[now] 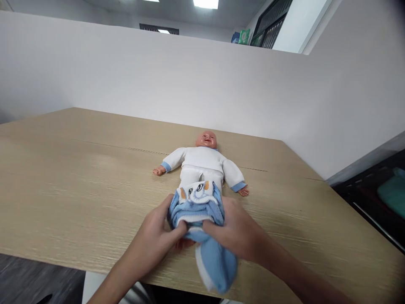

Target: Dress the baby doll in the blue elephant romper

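A pale wood-grain desk (79, 177) fills the view, with a thin seam running across it. A plain white wall (126, 71) rises behind its far edge. Ceiling lights (205, 3) glow above, beside a dark-framed window (268, 25). Grey floor (31, 278) shows below the near left corner.

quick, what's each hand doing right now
Left hand: closed, gripping the left side of the blue garment at the doll's legs.
Right hand: closed, gripping the same garment's right side.
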A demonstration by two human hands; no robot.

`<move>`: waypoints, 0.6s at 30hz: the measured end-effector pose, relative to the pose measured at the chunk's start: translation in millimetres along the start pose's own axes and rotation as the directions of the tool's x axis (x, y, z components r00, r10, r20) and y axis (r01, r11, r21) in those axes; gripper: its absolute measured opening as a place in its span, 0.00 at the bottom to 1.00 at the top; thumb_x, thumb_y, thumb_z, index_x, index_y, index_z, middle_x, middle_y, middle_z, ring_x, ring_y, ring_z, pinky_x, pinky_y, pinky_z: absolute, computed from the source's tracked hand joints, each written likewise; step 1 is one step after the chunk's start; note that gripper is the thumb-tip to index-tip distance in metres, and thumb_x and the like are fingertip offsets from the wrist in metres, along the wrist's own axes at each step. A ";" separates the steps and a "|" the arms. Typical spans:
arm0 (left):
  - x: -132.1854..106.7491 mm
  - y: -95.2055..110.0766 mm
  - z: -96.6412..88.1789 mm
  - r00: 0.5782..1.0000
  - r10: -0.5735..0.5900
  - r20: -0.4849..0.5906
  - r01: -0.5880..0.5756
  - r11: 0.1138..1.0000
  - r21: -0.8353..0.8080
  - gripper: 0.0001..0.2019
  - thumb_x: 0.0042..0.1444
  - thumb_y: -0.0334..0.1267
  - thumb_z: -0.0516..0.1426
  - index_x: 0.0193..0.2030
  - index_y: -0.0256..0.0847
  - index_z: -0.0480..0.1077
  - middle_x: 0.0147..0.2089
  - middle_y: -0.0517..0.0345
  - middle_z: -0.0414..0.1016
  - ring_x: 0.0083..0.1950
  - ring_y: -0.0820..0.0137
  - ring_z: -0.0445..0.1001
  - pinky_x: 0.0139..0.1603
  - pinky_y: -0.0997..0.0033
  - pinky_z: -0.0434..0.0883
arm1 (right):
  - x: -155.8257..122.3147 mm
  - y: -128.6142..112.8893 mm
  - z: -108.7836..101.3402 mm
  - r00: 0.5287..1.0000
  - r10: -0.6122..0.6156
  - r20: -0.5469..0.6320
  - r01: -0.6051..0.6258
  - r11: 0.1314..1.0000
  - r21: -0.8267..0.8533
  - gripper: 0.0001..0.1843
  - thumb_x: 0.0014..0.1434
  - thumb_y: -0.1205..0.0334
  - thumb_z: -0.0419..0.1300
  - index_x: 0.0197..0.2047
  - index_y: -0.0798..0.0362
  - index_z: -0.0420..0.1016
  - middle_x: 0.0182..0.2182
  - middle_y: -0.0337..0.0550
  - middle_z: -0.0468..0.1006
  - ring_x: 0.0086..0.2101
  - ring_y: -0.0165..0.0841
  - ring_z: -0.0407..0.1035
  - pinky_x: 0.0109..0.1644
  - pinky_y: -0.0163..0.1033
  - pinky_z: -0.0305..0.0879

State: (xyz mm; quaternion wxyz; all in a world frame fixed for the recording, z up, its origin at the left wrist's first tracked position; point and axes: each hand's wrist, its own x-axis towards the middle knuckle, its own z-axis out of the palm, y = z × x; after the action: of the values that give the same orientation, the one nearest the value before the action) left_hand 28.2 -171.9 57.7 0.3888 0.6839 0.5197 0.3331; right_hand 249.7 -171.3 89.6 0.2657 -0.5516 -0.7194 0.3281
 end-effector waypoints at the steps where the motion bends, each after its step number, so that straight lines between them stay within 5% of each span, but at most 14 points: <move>1: -10.4 0.1 -2.5 1.000 0.009 -0.007 -0.009 1.000 -0.014 0.20 0.60 0.48 0.58 0.55 0.44 0.76 0.45 0.55 0.85 0.42 0.58 0.82 0.42 0.66 0.78 | -7.4 -7.9 -0.7 1.000 0.002 0.031 -0.003 1.000 0.018 0.07 0.57 0.62 0.65 0.30 0.50 0.70 0.29 0.36 0.78 0.31 0.32 0.70 0.36 0.36 0.64; 7: -55.4 -11.9 -8.2 0.998 -0.062 -0.029 0.063 0.997 0.051 0.24 0.63 0.52 0.58 0.63 0.48 0.74 0.56 0.56 0.85 0.51 0.55 0.84 0.48 0.68 0.80 | -24.4 -28.1 6.0 0.981 -0.033 0.189 0.016 0.996 0.086 0.05 0.54 0.66 0.64 0.33 0.49 0.71 0.33 0.33 0.81 0.33 0.32 0.73 0.37 0.36 0.65; 12: -42.3 -22.3 -2.7 0.981 -0.165 0.105 0.152 0.982 0.116 0.23 0.66 0.54 0.55 0.62 0.45 0.71 0.49 0.53 0.84 0.54 0.52 0.82 0.47 0.65 0.77 | -10.7 -15.8 16.4 0.995 -0.019 0.100 0.028 0.996 -0.089 0.09 0.55 0.64 0.65 0.41 0.49 0.75 0.42 0.41 0.83 0.40 0.38 0.76 0.45 0.41 0.68; 18: -29.6 -30.1 1.9 0.975 -0.150 0.167 0.126 0.981 0.147 0.20 0.67 0.53 0.54 0.57 0.45 0.73 0.52 0.47 0.84 0.53 0.48 0.80 0.55 0.56 0.75 | -3.9 -1.4 29.1 0.992 -0.010 0.122 0.040 0.969 -0.244 0.16 0.57 0.59 0.64 0.49 0.50 0.74 0.51 0.51 0.80 0.49 0.49 0.76 0.54 0.52 0.70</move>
State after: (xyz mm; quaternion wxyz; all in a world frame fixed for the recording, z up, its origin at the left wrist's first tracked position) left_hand 9.3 -196.2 28.8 0.4083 0.6978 0.5508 0.2072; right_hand 228.1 -180.5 71.9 0.1558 -0.5505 -0.7760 0.2657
